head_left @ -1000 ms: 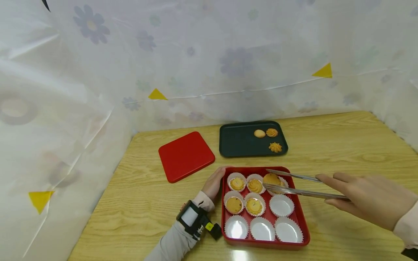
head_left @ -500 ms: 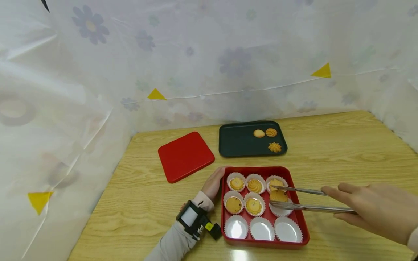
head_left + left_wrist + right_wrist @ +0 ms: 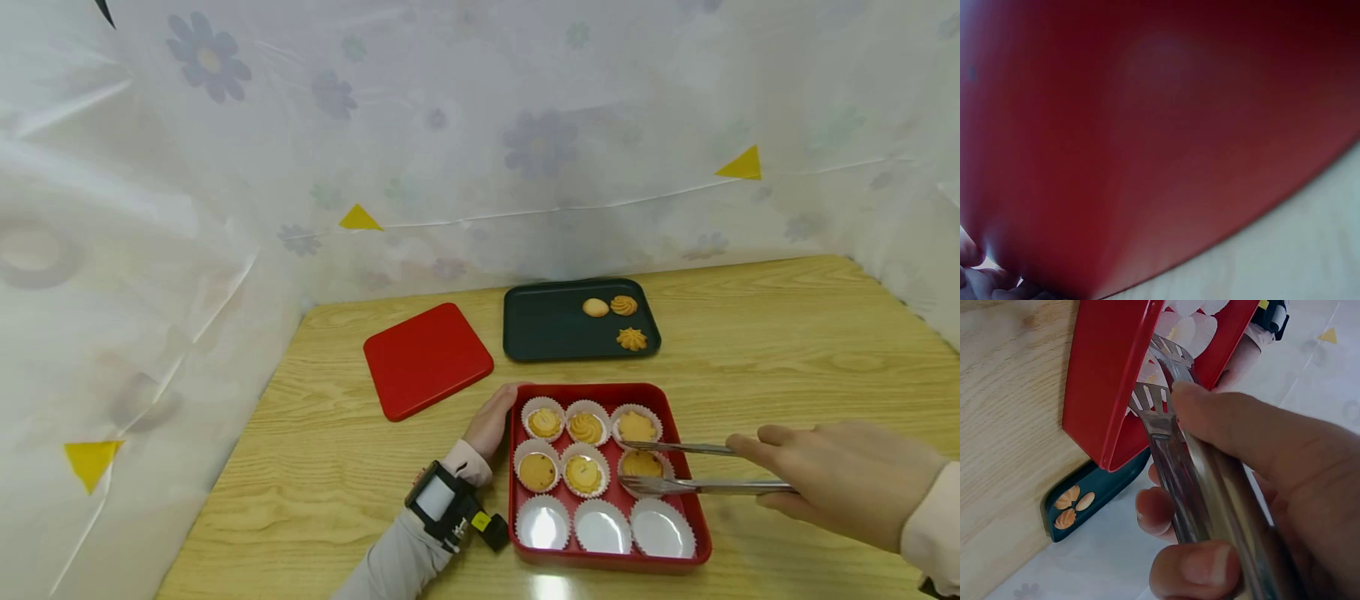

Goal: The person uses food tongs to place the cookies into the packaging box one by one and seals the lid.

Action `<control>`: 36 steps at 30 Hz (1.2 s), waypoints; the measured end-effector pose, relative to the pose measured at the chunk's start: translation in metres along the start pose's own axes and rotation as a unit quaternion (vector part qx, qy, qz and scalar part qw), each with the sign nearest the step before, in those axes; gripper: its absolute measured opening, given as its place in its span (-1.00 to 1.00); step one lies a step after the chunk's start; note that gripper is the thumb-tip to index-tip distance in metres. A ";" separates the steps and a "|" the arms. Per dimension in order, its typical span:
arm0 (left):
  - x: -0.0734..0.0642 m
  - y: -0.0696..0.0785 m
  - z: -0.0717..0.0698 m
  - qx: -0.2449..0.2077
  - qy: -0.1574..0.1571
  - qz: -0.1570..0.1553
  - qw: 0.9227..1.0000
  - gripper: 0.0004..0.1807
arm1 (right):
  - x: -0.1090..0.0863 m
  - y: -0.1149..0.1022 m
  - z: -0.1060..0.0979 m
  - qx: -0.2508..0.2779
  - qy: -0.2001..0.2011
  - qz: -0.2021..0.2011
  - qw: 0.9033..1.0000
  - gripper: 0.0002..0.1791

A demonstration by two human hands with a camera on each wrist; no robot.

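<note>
A red square box [image 3: 592, 392] holds white paper cups in rows. My left hand [image 3: 491, 425] rests along its left wall, near the back corner; its fingertips are partly hidden. With my right hand [image 3: 847, 479] I grip metal tongs [image 3: 738, 487], thumb on one arm and fingers round the other, as the right wrist view shows. The slotted tong tips stand apart over the right cup of the middle row, on either side of a round cookie [image 3: 642, 463] that sits in it. Cookies lie in the other back and middle cups. The front cups [image 3: 663, 528] hold none.
Behind the box lies a dark green tray [image 3: 547, 321] with a smooth oval cookie [image 3: 596, 307], a swirled cookie [image 3: 624, 306] and a star-shaped cookie [image 3: 632, 338]. A red lid [image 3: 427, 360] is at the back left of the wooden table [image 3: 330, 467]. A patterned sheet hangs behind.
My right hand and the tongs have moved toward me, carrying the round cookie from above the back right cup down into the middle right cup. The left hand has stayed put.
</note>
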State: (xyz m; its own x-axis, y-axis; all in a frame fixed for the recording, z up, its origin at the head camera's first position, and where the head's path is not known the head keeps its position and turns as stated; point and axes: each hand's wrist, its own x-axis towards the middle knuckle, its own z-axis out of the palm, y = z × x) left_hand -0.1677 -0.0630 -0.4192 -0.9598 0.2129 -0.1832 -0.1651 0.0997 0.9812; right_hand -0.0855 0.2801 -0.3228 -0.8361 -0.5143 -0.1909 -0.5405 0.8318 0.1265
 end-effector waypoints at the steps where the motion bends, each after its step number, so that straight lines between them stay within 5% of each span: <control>1: 0.000 0.000 0.000 -0.001 0.000 -0.001 1.000 -0.53 | 0.001 0.000 0.001 0.003 -0.002 -0.002 1.000 -0.42; 36: -0.004 0.002 -0.001 0.008 0.003 -0.020 1.000 -0.53 | 0.003 0.010 0.002 0.041 -0.010 -0.002 0.999 -0.37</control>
State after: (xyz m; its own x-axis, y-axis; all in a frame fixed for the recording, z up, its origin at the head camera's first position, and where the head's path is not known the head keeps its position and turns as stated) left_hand -0.1648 -0.0643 -0.4165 -0.9540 0.2026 -0.2212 -0.1992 0.1233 0.9722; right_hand -0.0935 0.2869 -0.3241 -0.8312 -0.5143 -0.2112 -0.5341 0.8441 0.0463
